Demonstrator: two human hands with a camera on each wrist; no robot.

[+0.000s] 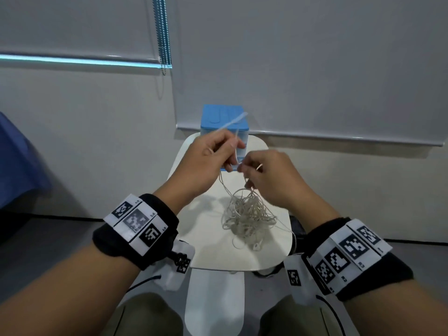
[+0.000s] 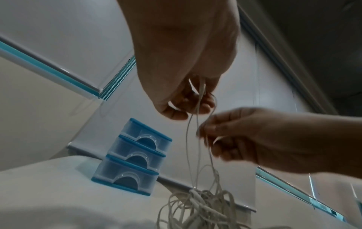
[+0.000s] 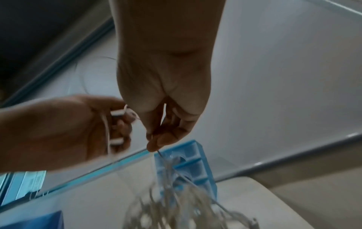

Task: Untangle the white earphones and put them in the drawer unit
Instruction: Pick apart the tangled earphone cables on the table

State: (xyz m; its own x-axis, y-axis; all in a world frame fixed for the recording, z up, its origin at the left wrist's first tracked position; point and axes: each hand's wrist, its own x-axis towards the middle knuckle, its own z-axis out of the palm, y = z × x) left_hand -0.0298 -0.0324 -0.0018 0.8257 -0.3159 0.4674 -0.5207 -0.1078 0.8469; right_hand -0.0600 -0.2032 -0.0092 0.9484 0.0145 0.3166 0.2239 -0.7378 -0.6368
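Observation:
A tangled bundle of white earphones [image 1: 247, 214] [image 2: 197, 207] [image 3: 176, 206] lies on the small white table [image 1: 208, 251], with strands rising to both hands. My left hand [image 1: 225, 154] [image 2: 188, 100] [image 3: 109, 122] pinches cable strands above the heap, and a blurred loose end sticks up past it. My right hand [image 1: 247, 170] [image 2: 211, 136] [image 3: 156, 142], just right of the left, pinches another strand. The blue and clear drawer unit [image 1: 224, 122] [image 2: 133, 158] [image 3: 188, 167] stands at the table's far edge behind the hands, its three drawers pushed in.
A wall and lowered roller blinds [image 1: 315, 69] stand right behind the table. A bead chain [image 1: 162, 32] hangs at the left. A blue cloth [image 1: 19, 161] shows at the far left. My knees [image 1: 150, 316] sit under the table's near edge.

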